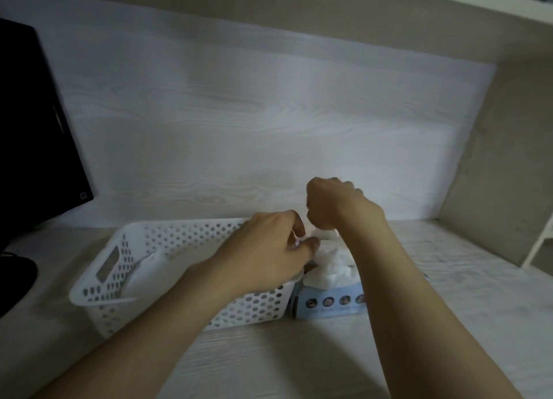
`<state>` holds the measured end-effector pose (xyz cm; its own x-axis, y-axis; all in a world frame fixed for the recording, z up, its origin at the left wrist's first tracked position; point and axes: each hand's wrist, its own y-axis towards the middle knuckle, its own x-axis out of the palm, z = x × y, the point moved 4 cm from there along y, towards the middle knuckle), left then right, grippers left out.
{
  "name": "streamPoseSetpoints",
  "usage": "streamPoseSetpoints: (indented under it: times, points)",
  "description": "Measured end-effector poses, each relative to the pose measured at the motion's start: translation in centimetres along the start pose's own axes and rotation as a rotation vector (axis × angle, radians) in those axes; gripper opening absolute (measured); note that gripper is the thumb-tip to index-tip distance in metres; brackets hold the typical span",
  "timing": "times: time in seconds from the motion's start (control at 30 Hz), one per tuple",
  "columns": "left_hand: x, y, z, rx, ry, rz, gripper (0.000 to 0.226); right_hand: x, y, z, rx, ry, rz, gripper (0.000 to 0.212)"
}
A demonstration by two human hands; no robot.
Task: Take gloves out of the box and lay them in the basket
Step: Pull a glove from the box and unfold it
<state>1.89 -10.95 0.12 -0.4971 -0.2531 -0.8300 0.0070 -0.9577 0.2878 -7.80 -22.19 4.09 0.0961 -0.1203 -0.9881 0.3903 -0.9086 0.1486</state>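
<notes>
A white perforated basket (125,258) stands on the desk, with a pale glove (149,267) lying inside it. Right beside it sits a light blue glove box (329,303), and white gloves (332,264) bulge out of its top. My right hand (335,201) is above the box, fingers curled round a glove that it pulls upward. My left hand (269,246) hovers over the basket's right end, its thumb and fingers pinching the edge of the same bunch of gloves. My arms hide part of the box and the basket's right side.
A black monitor (33,123) with its stand (15,276) stands at the left. A pale wood-grain wall panel rises behind the desk, a shelf runs overhead and a beige side wall closes the right. A white frame (538,243) stands at the far right.
</notes>
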Motion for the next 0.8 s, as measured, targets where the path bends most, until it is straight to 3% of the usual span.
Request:
streamPoseSetpoints:
  times: [0.07,0.23,0.47,0.8]
  points:
    - [1.0,-0.4,0.6,0.035,0.043,-0.038,0.045,-0.2,-0.3,1.9,0.102,-0.02,-0.012,0.008]
    - [2.7,-0.6,0.3,0.176,0.18,-0.08,0.051,0.1,-0.1,4.2,0.176,-0.015,-0.157,0.019]
    - [3.7,-0.3,-0.3,0.204,0.195,-0.154,0.051,-0.3,0.3,4.9,0.261,0.174,0.088,0.022]
    - [4.0,-0.3,-0.4,0.22,0.208,-0.21,0.039,-1.7,0.2,3.9,0.2,0.237,0.164,0.025]
